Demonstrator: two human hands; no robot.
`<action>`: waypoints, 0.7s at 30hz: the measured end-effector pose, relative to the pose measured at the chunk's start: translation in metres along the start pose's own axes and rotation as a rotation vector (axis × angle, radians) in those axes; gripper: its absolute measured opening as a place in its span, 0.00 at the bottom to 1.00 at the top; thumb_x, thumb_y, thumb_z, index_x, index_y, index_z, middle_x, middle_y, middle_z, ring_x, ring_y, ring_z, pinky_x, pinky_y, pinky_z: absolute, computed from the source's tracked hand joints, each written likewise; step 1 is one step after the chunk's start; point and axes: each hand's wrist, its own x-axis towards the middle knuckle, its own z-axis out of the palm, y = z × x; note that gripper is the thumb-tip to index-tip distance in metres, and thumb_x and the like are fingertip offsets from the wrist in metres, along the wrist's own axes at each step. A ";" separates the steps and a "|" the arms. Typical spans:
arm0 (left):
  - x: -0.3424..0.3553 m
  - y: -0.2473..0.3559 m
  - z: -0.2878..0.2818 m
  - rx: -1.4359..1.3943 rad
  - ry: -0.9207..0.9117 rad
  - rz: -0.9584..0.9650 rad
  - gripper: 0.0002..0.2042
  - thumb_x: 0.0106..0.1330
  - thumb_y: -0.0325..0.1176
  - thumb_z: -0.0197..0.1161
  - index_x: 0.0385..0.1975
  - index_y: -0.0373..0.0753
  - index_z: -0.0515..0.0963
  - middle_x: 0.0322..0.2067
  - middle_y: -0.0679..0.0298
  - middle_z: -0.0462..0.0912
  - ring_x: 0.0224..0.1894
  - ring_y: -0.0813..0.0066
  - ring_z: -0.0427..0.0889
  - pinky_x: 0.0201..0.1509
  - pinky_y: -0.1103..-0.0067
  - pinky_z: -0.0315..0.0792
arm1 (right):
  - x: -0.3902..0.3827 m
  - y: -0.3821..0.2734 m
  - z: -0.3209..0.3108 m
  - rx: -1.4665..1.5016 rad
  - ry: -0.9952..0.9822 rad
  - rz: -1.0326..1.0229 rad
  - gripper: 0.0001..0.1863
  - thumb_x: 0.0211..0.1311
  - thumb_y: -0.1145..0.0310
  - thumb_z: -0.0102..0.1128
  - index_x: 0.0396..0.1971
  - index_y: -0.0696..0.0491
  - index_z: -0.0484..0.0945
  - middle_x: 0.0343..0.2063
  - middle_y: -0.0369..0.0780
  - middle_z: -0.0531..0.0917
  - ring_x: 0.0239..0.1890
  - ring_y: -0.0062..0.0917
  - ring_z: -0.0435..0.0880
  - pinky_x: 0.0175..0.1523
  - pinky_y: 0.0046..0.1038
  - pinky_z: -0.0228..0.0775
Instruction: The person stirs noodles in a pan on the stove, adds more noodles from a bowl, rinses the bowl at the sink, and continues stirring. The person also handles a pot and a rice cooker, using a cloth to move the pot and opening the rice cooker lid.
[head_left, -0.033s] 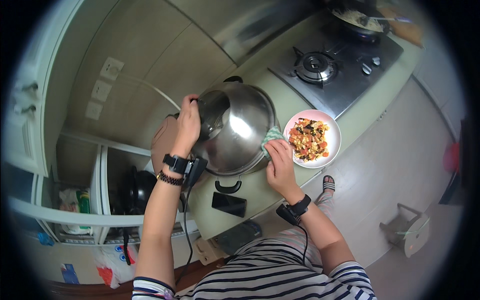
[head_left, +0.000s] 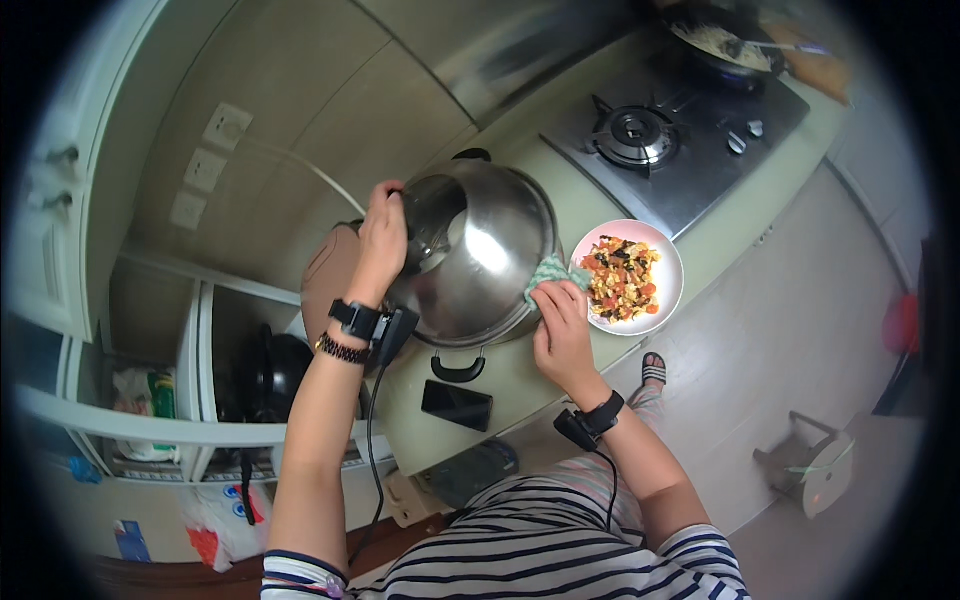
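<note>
You grip one steel pot (head_left: 480, 250) with your left hand (head_left: 380, 240), and your right hand (head_left: 562, 325) presses one green cloth (head_left: 548, 272) to its rim. Just right of that grip sits one white plate (head_left: 668, 290) of food; below it lie one black handle (head_left: 459, 370) and one phone (head_left: 456, 405). Up and right you have two burners, one bare (head_left: 637, 130) and one under a pan (head_left: 722, 45).

The big pot (head_left: 480, 255) fills the middle of the counter (head_left: 560, 210). The left hand (head_left: 380, 235) and right hand (head_left: 560, 325) are on its two sides. A plate (head_left: 668, 262) of food sits just right of the pot, and the stove (head_left: 670, 150) is behind that. A phone (head_left: 456, 405) lies near the front edge. There is bare counter between the pot and the stove.
</note>
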 end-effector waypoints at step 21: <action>0.014 -0.022 -0.042 -0.530 -0.343 0.020 0.33 0.76 0.55 0.32 0.68 0.32 0.56 0.69 0.53 0.55 0.73 0.64 0.51 0.74 0.75 0.45 | 0.133 -0.110 0.049 0.142 -0.329 -0.312 0.11 0.46 0.87 0.60 0.31 0.60 0.82 0.34 0.44 0.84 0.39 0.37 0.83 0.44 0.31 0.76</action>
